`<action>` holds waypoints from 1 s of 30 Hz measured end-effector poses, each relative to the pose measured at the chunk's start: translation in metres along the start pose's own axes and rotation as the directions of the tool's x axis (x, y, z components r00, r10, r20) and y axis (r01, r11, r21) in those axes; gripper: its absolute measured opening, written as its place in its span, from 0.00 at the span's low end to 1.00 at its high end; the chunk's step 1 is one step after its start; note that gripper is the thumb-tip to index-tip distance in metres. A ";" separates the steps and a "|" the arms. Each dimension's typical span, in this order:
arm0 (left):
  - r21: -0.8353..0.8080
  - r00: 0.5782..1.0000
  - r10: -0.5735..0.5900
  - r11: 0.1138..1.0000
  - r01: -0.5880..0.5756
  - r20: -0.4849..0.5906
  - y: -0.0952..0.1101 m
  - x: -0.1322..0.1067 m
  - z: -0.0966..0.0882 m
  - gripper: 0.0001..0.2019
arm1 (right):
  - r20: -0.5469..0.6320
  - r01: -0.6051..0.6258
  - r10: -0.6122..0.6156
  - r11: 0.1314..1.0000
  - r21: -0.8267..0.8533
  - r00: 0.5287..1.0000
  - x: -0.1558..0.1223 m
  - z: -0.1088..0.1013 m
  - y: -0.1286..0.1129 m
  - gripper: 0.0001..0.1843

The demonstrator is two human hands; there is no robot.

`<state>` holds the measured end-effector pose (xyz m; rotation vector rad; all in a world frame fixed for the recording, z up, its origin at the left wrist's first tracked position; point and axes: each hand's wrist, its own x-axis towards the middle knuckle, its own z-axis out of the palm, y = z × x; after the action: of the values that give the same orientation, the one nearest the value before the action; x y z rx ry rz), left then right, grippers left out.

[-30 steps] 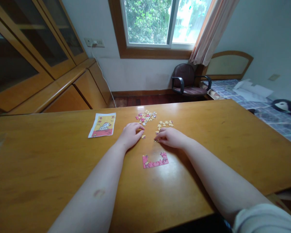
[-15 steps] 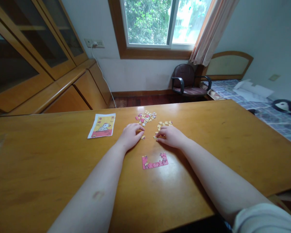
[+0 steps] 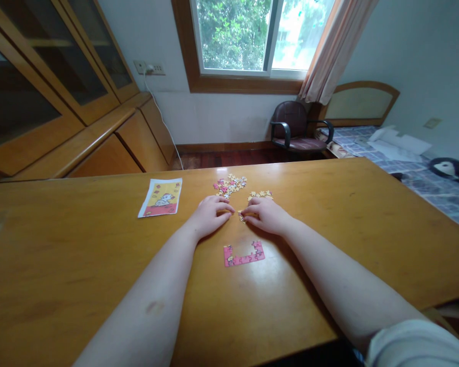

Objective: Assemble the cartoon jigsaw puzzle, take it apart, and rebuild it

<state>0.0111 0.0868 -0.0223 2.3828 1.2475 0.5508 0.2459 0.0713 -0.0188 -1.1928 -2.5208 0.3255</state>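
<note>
My right hand has its thumb and fingers closed on a small puzzle piece, which pokes out at the fingertips. Facing it, my left hand rests low over the table with thumb and fingers bent together; whatever is between them is hidden. The fingertips of both hands are close but apart. Nearer to me lies a joined pink strip of puzzle, U-shaped with its open side away from me. Past my hands are a heap of loose pieces and a smaller row of yellowish pieces.
A picture sheet with a white animal on yellow and red lies left of my hands. The wooden table reaches to a cabinet at left. Beyond it stand an office chair and a bed.
Both hands have moved toward each other, my right hand sliding its piece leftward. The piece seen beside my left thumb is no longer visible. The pink strip has stayed put.
</note>
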 end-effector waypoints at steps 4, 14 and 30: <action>0.039 0.993 -0.019 0.999 0.015 0.116 0.007 -0.002 -0.001 0.15 | -0.032 -0.041 0.040 0.998 -0.039 0.999 0.002 -0.001 -0.012 0.12; 0.053 0.981 -0.044 0.998 0.035 0.190 0.007 -0.003 -0.001 0.17 | 0.029 -0.008 0.007 1.000 0.023 1.000 0.003 -0.002 -0.010 0.08; 0.031 0.973 -0.040 0.999 0.033 0.229 0.008 -0.003 -0.003 0.18 | -0.013 -0.012 0.012 0.999 0.050 1.000 0.007 0.009 -0.008 0.07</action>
<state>0.0136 0.0809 -0.0167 2.3610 1.1995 0.2397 0.2329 0.0711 -0.0227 -1.1876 -2.4796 0.3803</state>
